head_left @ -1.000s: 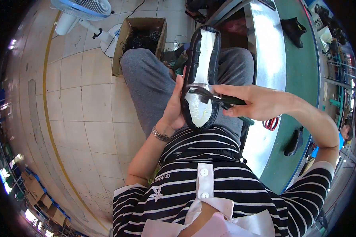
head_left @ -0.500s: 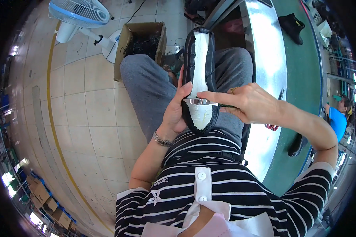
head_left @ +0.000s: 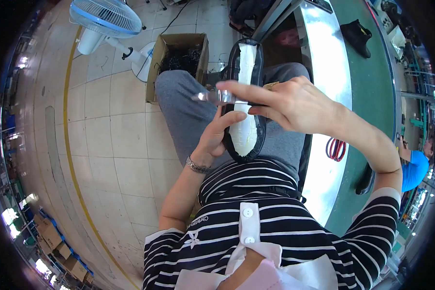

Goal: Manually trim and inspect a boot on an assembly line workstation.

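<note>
A black shoe upper (head_left: pixel 261 126), its underside turned up, lies over my lap with the toe-to-heel line pointing away from me. A white strip (head_left: pixel 247 63) runs along its middle, widening at the near end. My left hand (head_left: pixel 214 134) grips the shoe's left side, thumb laid across the white strip. Above the shoe's middle, my right hand (head_left: pixel 299 104) is closed on a shiny metal-headed hand tool (head_left: pixel 224 97). Its head is blurred and sticks out past the shoe's left edge, so its exact kind is unclear. My right index finger lies along the tool.
An open cardboard box (head_left: pixel 152 72) with dark scraps stands beyond my left knee, near a white and blue fan (head_left: pixel 106 19). At my right runs a shiny metal table edge (head_left: pixel 324 63), beside a green belt (head_left: pixel 367 96) carrying a black boot (head_left: pixel 356 37). Red-and-black loops (head_left: pixel 336 149) lie there.
My right hand has lifted the tool off the near part of the white strip and swung it away and leftward. The left thumb has shifted further across the strip.
</note>
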Demonstrator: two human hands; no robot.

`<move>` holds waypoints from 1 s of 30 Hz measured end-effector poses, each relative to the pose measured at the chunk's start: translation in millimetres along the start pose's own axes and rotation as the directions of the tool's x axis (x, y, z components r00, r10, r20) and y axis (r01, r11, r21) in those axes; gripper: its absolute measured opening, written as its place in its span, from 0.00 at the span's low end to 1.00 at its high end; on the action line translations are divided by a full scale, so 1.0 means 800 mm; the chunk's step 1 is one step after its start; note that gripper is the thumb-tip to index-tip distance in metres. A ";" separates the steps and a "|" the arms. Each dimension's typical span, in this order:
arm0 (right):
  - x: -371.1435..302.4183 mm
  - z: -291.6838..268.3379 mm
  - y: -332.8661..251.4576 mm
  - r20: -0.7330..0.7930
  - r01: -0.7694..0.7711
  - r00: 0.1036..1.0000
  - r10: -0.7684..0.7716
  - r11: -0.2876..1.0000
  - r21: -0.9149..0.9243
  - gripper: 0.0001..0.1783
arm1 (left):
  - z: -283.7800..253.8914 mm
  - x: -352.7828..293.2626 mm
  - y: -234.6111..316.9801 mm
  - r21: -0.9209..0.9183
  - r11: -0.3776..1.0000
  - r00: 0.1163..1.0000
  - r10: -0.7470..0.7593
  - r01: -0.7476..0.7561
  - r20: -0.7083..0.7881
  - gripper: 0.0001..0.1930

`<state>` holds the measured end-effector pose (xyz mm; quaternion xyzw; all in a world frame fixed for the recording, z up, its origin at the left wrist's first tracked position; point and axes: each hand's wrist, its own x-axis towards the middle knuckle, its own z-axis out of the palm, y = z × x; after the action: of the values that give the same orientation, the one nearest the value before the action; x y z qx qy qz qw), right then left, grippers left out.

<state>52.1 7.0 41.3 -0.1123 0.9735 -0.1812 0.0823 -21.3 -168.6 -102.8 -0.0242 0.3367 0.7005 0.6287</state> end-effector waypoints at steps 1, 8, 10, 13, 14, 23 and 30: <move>-0.004 0.007 0.001 -0.047 -0.055 0.997 0.062 0.989 0.134 0.34 | 0.000 0.001 0.001 -0.010 1.000 0.999 -0.013 0.013 0.053 0.34; -0.001 -0.001 -0.003 0.115 -0.151 0.979 0.168 0.978 -0.143 0.36 | 0.001 -0.003 0.006 -0.008 1.000 0.998 -0.011 0.012 0.067 0.33; -0.011 0.012 -0.008 0.022 -0.137 0.990 0.137 0.991 -0.002 0.36 | -0.001 -0.002 0.007 -0.017 0.999 0.998 -0.045 0.045 0.048 0.33; -0.018 0.034 0.003 0.044 -0.177 0.984 0.174 0.983 0.055 0.36 | -0.005 0.001 0.005 0.018 0.997 0.993 -0.082 0.081 0.080 0.33; -0.019 0.037 0.007 0.161 -0.233 0.958 0.235 0.972 -0.035 0.36 | -0.004 0.001 0.003 0.021 0.996 0.993 -0.085 0.084 0.080 0.33; -0.025 0.049 -0.014 0.081 -0.249 0.964 0.254 0.966 -0.069 0.33 | -0.021 -0.003 -0.007 0.071 0.995 0.977 -0.084 0.072 0.195 0.31; -0.054 0.008 -0.029 0.217 -0.165 0.953 0.210 0.964 -0.208 0.37 | -0.049 -0.013 -0.046 -0.280 0.959 0.944 0.053 0.043 0.324 0.39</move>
<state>99.6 -5.4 49.2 -0.0469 0.9756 -0.0654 0.2042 -1.5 -198.1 -144.7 0.0040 0.1235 0.7373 0.6642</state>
